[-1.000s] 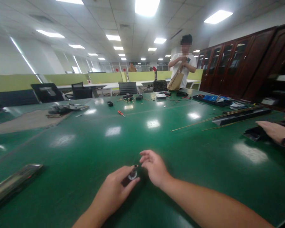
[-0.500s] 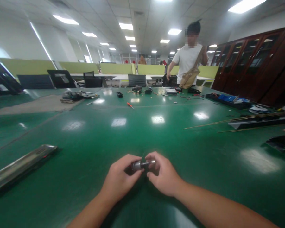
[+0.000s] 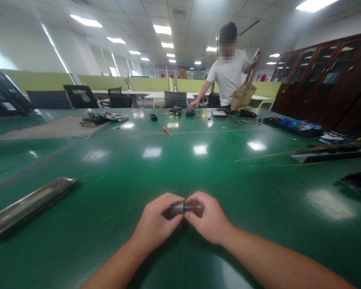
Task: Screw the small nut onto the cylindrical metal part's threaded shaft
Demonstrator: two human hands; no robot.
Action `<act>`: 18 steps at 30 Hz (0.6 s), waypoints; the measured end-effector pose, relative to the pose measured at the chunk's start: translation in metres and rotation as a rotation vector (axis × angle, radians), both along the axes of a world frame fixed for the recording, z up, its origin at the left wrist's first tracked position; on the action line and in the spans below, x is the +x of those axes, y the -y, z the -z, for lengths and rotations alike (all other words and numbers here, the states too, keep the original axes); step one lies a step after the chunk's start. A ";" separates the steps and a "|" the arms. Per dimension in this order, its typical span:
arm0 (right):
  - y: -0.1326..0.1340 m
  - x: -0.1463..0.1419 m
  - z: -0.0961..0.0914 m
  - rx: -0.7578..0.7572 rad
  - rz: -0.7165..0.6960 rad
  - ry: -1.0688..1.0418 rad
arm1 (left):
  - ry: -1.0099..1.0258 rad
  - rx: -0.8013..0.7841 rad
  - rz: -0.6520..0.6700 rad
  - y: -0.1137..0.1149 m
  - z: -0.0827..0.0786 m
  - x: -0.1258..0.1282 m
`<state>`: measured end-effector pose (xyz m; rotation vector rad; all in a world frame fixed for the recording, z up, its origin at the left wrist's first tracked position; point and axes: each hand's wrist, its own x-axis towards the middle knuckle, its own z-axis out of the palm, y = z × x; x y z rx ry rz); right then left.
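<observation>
Low over the green table [image 3: 180, 172], a small metal cylinder with a narrower dark shaft [image 3: 178, 208] lies sideways between my hands. My left hand [image 3: 158, 216] is closed around its thicker silvery end, thumb below and fingers above. My right hand [image 3: 209, 218] curls around the narrower shaft end, its thumb and fingertips near those of my left hand. The fingers partly cover both ends, and the exact kind of part cannot be made out.
A long metal tray [image 3: 30, 206] lies at the left. Farther off are an orange screwdriver [image 3: 167, 131] and small parts. At the right are thin rods [image 3: 264, 155] and a black bin [image 3: 301, 127]. Across the table, a person [image 3: 228, 76] holding a tan bag [image 3: 243, 96] reaches toward the tabletop.
My right hand has closed in around the shaft, and its fingertips are nearer my left hand. The person opposite has leaned left, reaching one hand down to the table and lifting the bag's strap.
</observation>
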<state>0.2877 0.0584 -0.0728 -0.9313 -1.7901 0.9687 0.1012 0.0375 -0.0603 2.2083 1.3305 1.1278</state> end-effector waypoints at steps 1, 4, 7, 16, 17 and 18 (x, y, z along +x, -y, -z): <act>0.000 0.000 0.000 -0.001 0.005 0.002 | 0.001 0.001 0.002 0.000 0.000 0.000; -0.001 0.000 0.001 -0.025 0.008 -0.001 | 0.003 0.005 0.001 -0.001 0.000 0.000; -0.002 0.000 0.003 -0.065 -0.004 -0.017 | 0.013 0.011 -0.014 -0.001 0.000 0.000; -0.004 -0.001 0.008 -0.114 -0.010 -0.035 | 0.012 0.017 -0.043 -0.001 -0.002 -0.001; -0.004 -0.001 0.008 -0.118 -0.011 -0.036 | 0.011 0.016 -0.045 -0.001 -0.003 -0.001; -0.004 -0.001 0.008 -0.122 -0.013 -0.036 | 0.010 0.015 -0.045 -0.001 -0.003 0.000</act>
